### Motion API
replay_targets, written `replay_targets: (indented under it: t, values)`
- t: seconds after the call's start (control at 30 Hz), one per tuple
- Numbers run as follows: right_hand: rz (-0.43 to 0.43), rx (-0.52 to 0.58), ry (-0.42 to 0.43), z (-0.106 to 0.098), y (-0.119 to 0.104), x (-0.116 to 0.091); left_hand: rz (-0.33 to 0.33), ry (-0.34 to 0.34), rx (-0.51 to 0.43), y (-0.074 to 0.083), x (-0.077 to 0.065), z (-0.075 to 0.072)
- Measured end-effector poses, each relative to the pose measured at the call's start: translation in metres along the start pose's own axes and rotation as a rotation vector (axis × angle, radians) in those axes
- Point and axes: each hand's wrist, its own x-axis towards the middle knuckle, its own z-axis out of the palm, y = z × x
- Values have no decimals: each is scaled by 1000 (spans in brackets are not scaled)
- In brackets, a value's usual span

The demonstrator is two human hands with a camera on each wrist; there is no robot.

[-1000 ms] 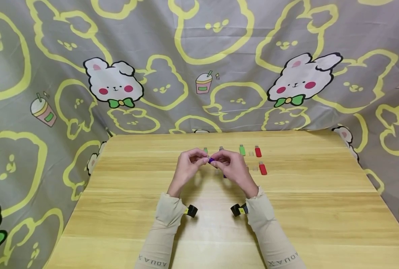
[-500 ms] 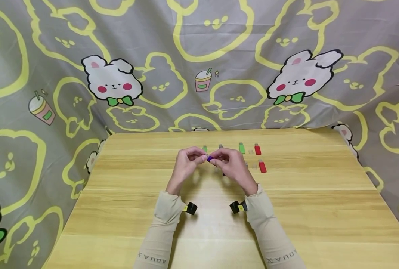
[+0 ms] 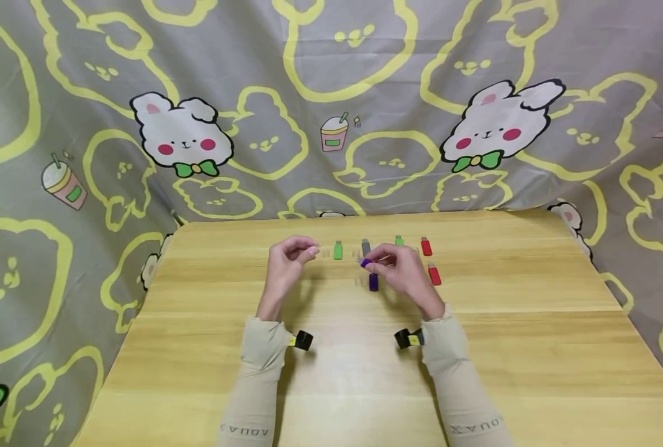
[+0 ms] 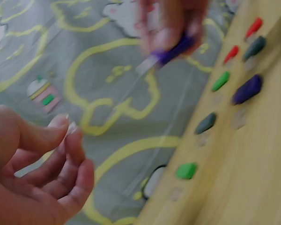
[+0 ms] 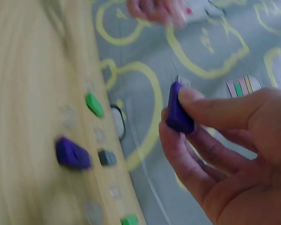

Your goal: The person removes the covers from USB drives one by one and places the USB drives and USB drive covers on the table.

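Observation:
My right hand (image 3: 400,271) pinches a purple USB stick (image 5: 179,110) between thumb and fingers, above the table. Its metal plug is bare and points toward my other hand. To the left, my left hand (image 3: 287,264) holds a small clear cap (image 4: 72,127) between thumb and forefinger, apart from the stick. A second purple USB stick (image 3: 373,282) lies on the wood just below my right hand. Behind the hands lie a green USB stick (image 3: 338,250) and a grey USB stick (image 3: 365,247). Another grey stick (image 4: 255,48), hidden in the head view, shows in the left wrist view.
Farther right on the wooden table (image 3: 331,372) are a second green stick (image 3: 400,241), a red stick (image 3: 426,246) and another red stick (image 3: 434,274). Clear caps lie beside several sticks. A patterned cloth (image 3: 287,124) hangs behind the table's back edge.
My hands were together at the purple USB stick and have moved apart. The left hand went left with the clear cap, the right hand slightly right with the stick, its plug now uncovered.

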Motion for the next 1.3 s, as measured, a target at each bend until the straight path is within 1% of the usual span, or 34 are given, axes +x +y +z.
replay_targets:
  t: [0.03, 0.1, 0.13, 0.2, 0.3, 0.47, 0.6, 0.77, 0.87, 0.97, 1.07, 1.3]
  values:
    - [10, 2, 12, -5, 3, -1, -10, -8, -12, 1, 1, -2]
    - [17, 16, 25, -14, 7, -2, -14, -58, -25, 3, 3, -3]
    - [10, 20, 26, -18, 8, -3, -14, -85, -29, 4, 4, -2]
    - [-5, 12, 19, -21, 11, -4, -8, -116, -40, 4, 7, 0]
    - [-21, 8, 8, -21, 13, -5, -3, -116, -52, 4, 9, 1]
    - [1, 13, 40, -14, 15, -3, -15, -92, -42, 2, 9, -4]
    - [26, 20, 49, -7, 15, 1, -25, -92, -26, 0, 9, -10]
    - [64, 53, 23, 6, 15, 5, -38, -87, -7, -2, 7, -17]
    - [86, 75, 16, 16, 13, 6, -56, -75, 1, -5, 5, -20]
    - [111, 70, 16, 28, 11, 5, -84, -71, 1, -8, 1, -23]
    - [139, 24, 8, 40, 8, 5, -102, -70, 11, -11, -1, -25]
    - [132, -158, -21, 64, -2, 19, -99, -51, 31, -13, 1, -29]
